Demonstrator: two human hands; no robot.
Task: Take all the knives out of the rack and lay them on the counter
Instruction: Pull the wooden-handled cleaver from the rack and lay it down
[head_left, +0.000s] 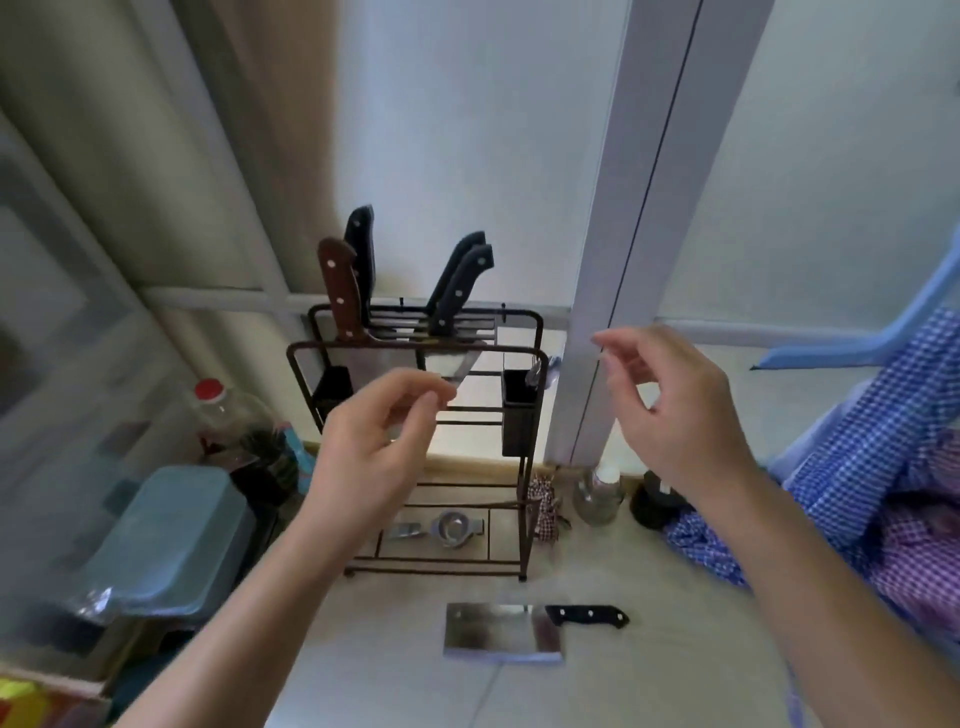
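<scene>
My left hand (371, 441) is raised in front of the rack (415, 441), forearm entering from 7 o'clock. Fingers are loosely curled, thumb and forefinger close together but gripping nothing. My right hand (670, 410) is raised at 3 o'clock of the rack's top, forearm entering from 5 o'clock. Its fingers are curled and spread, also empty. Neither hand touches the rack.

The wire rack stands upright on the counter (649, 649) against the wall. Four knives remain in its top slots, blades down, handles up:
- brown-handled knife (338, 291), at the left, long axis near vertical, handle leaning slightly toward 11 o'clock;
- black-handled knife (361, 244), just behind it, near vertical;
- two black-handled knives (462, 280), side by side at the right, handles tilted toward 1 o'clock.

One cleaver (530, 629) lies flat on the counter at 6 o'clock of the rack, clear of its base. Its long axis runs left to right: blade toward 9 o'clock, black handle toward 3 o'clock.
</scene>
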